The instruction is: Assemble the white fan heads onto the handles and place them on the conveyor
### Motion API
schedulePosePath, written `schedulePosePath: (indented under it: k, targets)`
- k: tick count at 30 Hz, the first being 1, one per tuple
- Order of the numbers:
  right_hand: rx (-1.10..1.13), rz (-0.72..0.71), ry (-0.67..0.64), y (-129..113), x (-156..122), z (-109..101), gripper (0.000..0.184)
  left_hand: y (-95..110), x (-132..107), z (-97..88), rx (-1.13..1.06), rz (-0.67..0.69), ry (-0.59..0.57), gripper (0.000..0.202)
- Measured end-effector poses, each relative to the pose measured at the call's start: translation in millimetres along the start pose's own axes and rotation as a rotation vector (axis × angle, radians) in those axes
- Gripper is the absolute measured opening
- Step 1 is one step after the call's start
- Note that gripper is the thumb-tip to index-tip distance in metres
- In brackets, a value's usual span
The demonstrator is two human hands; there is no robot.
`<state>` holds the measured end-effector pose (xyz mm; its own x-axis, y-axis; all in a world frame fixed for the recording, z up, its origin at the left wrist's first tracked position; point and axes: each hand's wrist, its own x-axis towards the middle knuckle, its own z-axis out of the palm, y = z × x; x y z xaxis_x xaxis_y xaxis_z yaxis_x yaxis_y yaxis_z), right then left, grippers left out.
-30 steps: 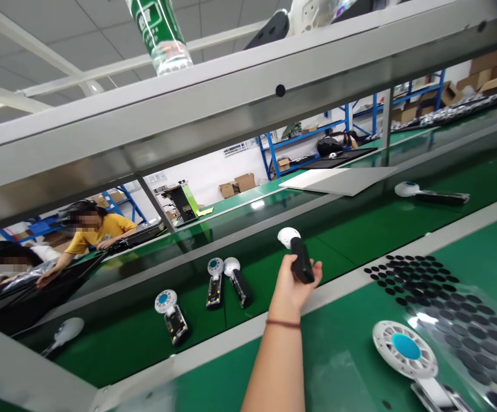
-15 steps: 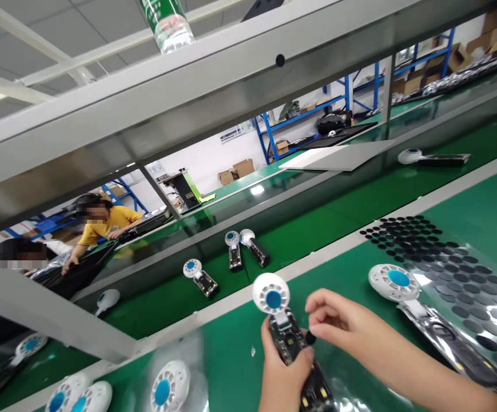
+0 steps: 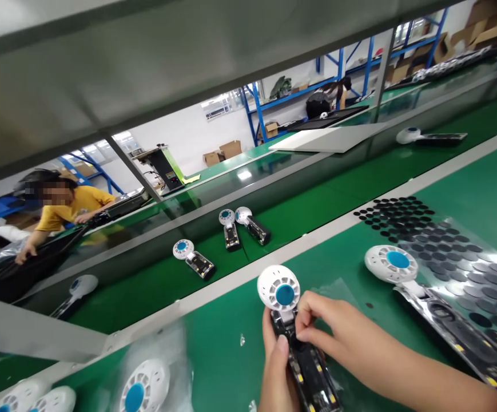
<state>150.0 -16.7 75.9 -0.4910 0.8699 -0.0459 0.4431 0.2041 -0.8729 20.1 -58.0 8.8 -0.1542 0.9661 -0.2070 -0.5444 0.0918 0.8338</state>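
In the lower middle, my left hand (image 3: 277,372) is wrapped around the black handle of a handheld device (image 3: 312,366), its thumb lying along the handle. The device has a white vented round head with a blue centre (image 3: 285,295), and its handle shows several small yellow parts. My right hand (image 3: 323,323) pinches at the top of the handle, just below the head. A black round sticker at its fingertips is mostly hidden against the dark handle. To the right, a similar device (image 3: 396,263) lies in clear wrap, beside a sheet of black round stickers (image 3: 449,243).
Several more devices lie on the green belt (image 3: 154,303) beyond the metal edge strip. At lower left, white-headed devices (image 3: 139,389) lie by clear plastic. A metal beam (image 3: 145,74) crosses overhead; a post (image 3: 38,326) stands left. A person in yellow (image 3: 80,200) works across.
My right hand has moved left and down, bringing the black round sticker from beside the handle onto it. My left thumb has shifted up. The view has tilted and shifted.
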Motion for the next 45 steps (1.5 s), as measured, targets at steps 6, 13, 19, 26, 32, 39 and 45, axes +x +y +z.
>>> schedulePosePath:
  k: [6, 13, 19, 26, 32, 39, 45]
  targets:
    - [-0.093, -0.033, -0.022, 0, 2, 1, 0.016, 0, 6, -1.3, -0.005, 0.032, 0.027, 0.057]
    - [-0.060, 0.028, 0.000, -1, 2, 5, 0.015, 4, 1, -0.3, 0.039, 0.023, 0.044, 0.056]
    - [-0.037, 0.067, 0.023, -1, 2, 9, 0.017, 4, 6, -1.0, 0.033, 0.055, 0.056, 0.049]
    - [-0.077, 0.011, 0.070, 4, -1, 17, 0.020, 4, 3, -2.2, 0.079, 0.052, 0.088, 0.052]
    - [-0.153, -0.059, 0.090, 10, -2, 21, 0.021, 9, -5, 3.3, 0.032, -0.018, 0.077, 0.056]
    - [-0.477, -0.327, 0.216, 9, -4, 23, 0.019, 11, -10, 5.5, 0.036, -0.066, 0.113, 0.061]
    - [-0.552, -0.590, 0.401, 17, -9, 36, 0.025, 6, -5, 1.4, 0.102, -0.113, 0.226, 0.075]
